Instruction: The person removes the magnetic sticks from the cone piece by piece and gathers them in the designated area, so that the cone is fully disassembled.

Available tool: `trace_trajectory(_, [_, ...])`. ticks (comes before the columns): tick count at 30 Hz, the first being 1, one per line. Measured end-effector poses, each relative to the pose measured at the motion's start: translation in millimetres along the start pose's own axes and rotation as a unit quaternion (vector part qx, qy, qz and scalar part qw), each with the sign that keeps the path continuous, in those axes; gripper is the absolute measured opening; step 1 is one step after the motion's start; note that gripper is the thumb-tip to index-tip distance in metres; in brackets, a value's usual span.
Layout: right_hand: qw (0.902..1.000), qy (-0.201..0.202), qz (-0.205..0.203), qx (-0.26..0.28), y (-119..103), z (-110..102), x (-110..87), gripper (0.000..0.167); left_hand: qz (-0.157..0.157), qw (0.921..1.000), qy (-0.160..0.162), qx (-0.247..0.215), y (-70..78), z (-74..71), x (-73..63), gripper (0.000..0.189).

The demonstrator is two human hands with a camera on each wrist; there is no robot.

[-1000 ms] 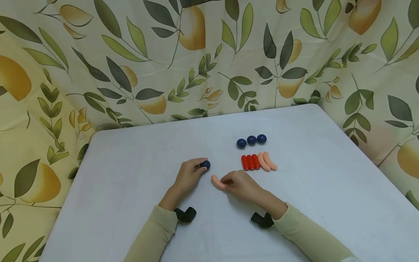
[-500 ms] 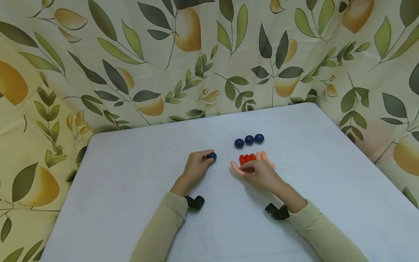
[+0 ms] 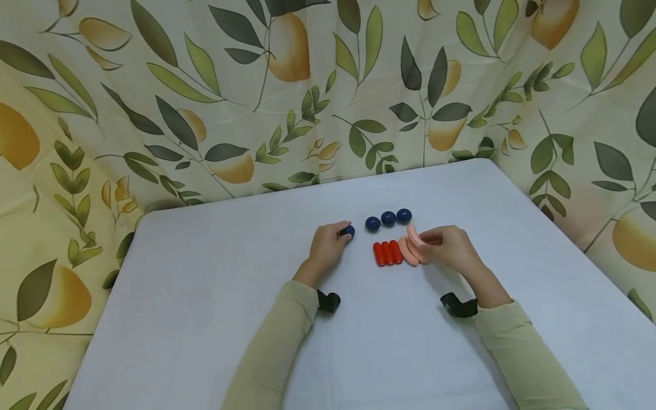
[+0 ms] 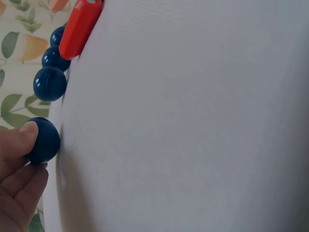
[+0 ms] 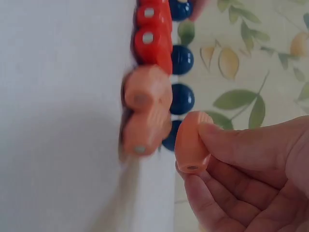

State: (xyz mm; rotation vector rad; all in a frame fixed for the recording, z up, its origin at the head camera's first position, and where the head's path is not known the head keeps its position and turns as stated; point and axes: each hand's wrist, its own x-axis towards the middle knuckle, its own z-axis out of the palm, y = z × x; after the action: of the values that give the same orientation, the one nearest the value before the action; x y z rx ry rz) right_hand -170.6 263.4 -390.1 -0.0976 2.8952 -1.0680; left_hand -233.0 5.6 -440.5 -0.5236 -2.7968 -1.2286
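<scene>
My left hand (image 3: 328, 245) pinches a dark blue ball (image 4: 47, 141) between thumb and fingers, a little left of a row of three matching blue balls (image 3: 388, 218). In my right hand (image 3: 453, 250), thumb and fingertips pinch a curved peach stick (image 5: 192, 143) with a small grey dot on its end. It is held up beside two more curved peach sticks (image 3: 407, 253), which lie side by side on the table. Against their left side lie three red rods (image 3: 388, 254), also with light dots on their ends.
A white-covered table (image 3: 205, 296) lies under everything. Behind it hangs a curtain (image 3: 205, 102) printed with leaves and fruit. A black wrist camera (image 3: 329, 302) sits at my left wrist, another black camera (image 3: 458, 306) at my right.
My right hand has carried the peach stick rightward and away from me, past the red rods to the other peach sticks. My left hand has moved the blue ball right and farther back, towards the ball row.
</scene>
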Motion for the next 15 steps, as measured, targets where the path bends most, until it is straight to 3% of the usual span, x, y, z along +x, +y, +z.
trace_trajectory(4, [0.9996, -0.004, 0.025, -0.012, 11, -5, 3.5, 0.031, -0.004, 1.0000, -0.002, 0.007, 2.2, 2.9, 5.0, 0.031])
trace_trajectory(9, [0.9975, -0.031, 0.056, -0.029, 19, -4, 7.2, 0.030, -0.024, 0.9991, -0.029, 0.019, 9.3, 1.7, 10.8, 0.033])
trace_trajectory(15, [0.9954, -0.060, 0.066, -0.036, 20, -5, 7.8, 0.031, -0.045, 0.9977, -0.045, 0.023, 10.7, 1.5, 13.6, 0.035])
